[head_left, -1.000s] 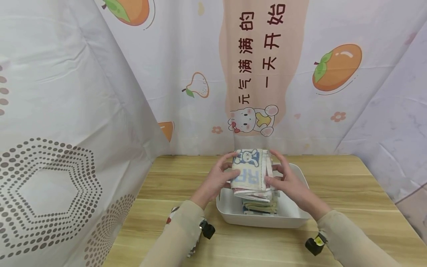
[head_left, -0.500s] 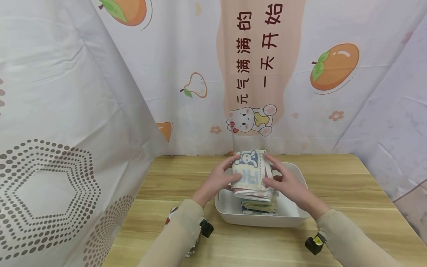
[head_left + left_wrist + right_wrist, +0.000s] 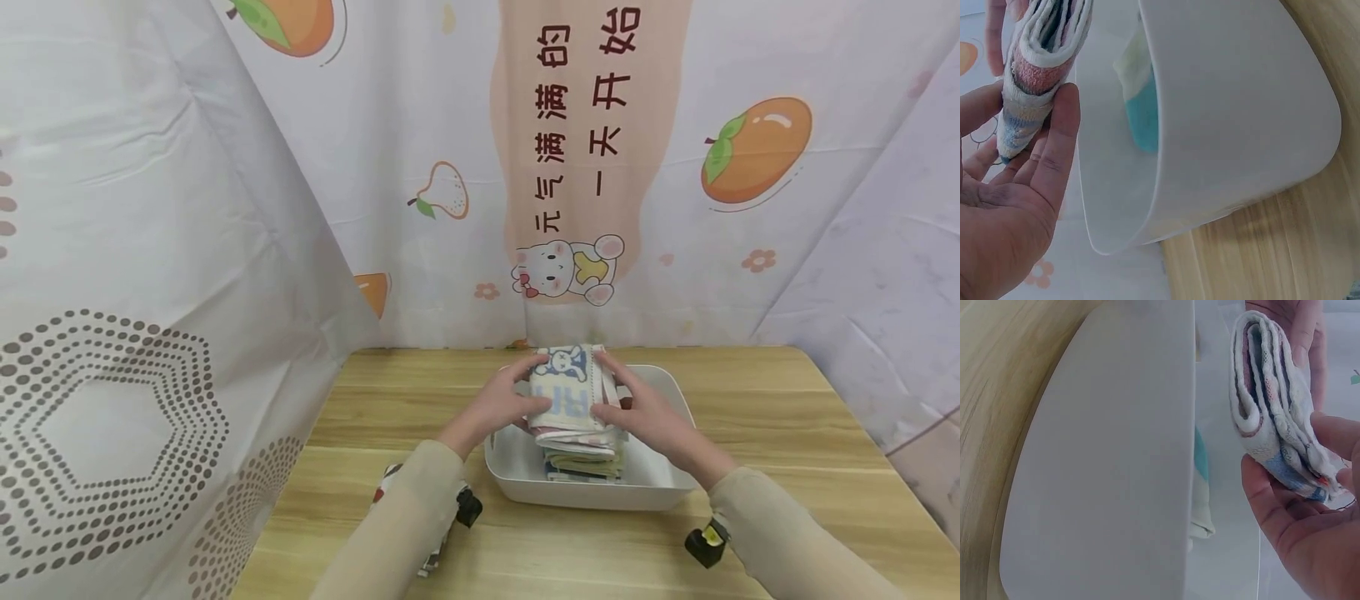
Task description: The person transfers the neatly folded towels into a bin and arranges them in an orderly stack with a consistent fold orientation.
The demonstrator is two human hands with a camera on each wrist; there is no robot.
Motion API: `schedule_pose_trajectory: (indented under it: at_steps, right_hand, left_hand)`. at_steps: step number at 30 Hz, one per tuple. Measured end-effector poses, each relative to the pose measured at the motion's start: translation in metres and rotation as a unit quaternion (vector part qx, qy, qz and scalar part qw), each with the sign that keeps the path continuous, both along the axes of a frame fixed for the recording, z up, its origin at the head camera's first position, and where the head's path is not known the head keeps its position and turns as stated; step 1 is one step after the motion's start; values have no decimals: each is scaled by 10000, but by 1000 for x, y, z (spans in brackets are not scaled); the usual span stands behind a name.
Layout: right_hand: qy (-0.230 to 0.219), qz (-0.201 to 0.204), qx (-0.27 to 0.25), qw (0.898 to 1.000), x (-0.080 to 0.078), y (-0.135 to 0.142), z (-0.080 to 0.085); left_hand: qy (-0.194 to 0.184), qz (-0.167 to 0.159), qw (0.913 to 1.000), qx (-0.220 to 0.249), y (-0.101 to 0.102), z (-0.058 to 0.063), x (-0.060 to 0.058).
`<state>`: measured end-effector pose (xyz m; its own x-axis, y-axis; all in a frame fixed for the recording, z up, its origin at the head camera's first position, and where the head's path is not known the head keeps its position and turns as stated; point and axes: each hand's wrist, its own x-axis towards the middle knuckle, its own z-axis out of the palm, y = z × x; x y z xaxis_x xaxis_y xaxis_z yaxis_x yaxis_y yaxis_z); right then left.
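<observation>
Both hands hold a folded towel (image 3: pixel 564 398), with a blue bear and lettering on a cream face, above the white bin (image 3: pixel 592 497). My left hand (image 3: pixel 504 407) grips its left side, thumb in front; the left wrist view shows fingers around the folded layers. On the opposite side, my right hand (image 3: pixel 651 417) pinches the towel's edge, with the thumb on the front face. Several white-edged layers show in the right wrist view. Below, in the bin, lies a stack of folded cloths (image 3: pixel 585 467), yellowish and blue; whether the held towel touches it I cannot tell.
A patterned cloth (image 3: pixel 430 563) lies on the wooden table (image 3: pixel 570 554), partly hidden under the left sleeve. Teal and cream cloth (image 3: pixel 1142 115) shows inside the bin in the left wrist view. A printed curtain (image 3: pixel 420 250) hangs behind the table.
Both hands have shifted the folded towel slightly right and down over the bin in the last half second. The bin and the cloth on the table stay put.
</observation>
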<state>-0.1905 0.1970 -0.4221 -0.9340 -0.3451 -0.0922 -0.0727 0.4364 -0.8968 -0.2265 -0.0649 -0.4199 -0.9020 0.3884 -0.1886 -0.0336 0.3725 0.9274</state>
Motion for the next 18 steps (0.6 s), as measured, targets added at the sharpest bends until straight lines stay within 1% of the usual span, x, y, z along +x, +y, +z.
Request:
schedule_pose_trajectory:
  at_steps: [4,7,12,18]
  right_hand:
    - [-31,-15,232,9997,-2,0,-2]
    - [-73,-4,367,9993,-3,1,-5]
    - [-160,7,441,9989,-7,3,-9]
    - [-212,-21,544,9983,-11,4,-14]
  left_hand:
    - [141,-61,9991,-403,2,-1,-3]
    - [211,-98,9980,-580,3,-3,-5]
    - [180,-168,9979,-599,8,-7,-9]
    - [151,-156,9975,-672,15,-13,-10]
